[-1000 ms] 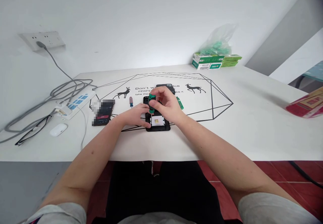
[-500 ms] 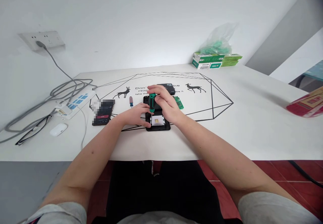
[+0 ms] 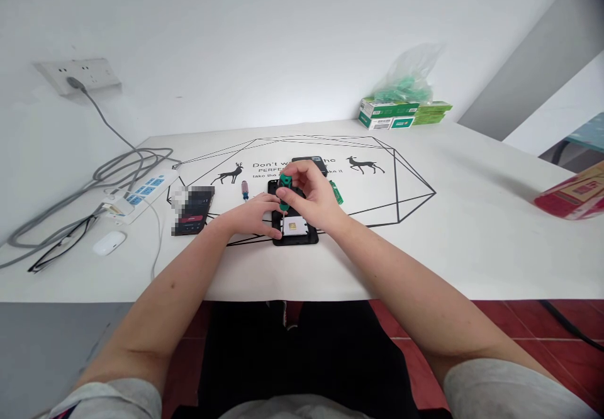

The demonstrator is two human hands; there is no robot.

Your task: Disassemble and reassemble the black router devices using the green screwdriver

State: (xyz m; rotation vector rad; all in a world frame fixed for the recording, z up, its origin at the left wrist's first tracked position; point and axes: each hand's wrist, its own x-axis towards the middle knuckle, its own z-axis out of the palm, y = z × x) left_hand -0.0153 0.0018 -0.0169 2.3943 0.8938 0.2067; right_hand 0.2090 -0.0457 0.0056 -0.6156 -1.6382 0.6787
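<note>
A black device casing (image 3: 309, 240) with a white panel inside lies on the table before me. My right hand (image 3: 314, 195) grips the green handle of a screwdriver (image 3: 284, 183), which stands upright with its shaft down at the casing's left side. My left hand (image 3: 258, 214) rests on the casing's left edge, thumb near the screwdriver's tip, fingers apart. What the tip touches is too small to tell. Behind my right hand lie a black part (image 3: 309, 160) and a green circuit board (image 3: 335, 193), both partly hidden. A smaller screwdriver (image 3: 245, 190) lies beyond my left hand.
Left of my hands are a phone (image 3: 194, 211), a white case (image 3: 109, 243), glasses (image 3: 63, 243) and a power strip (image 3: 146, 191) with grey cables. Green-and-white boxes (image 3: 389, 109) under a plastic bag stand at the back right. A red package (image 3: 570, 195) sits at the right edge.
My right hand's fingers have shifted around the green handle, from spread over its top to pinching its side. My left hand has stayed in place.
</note>
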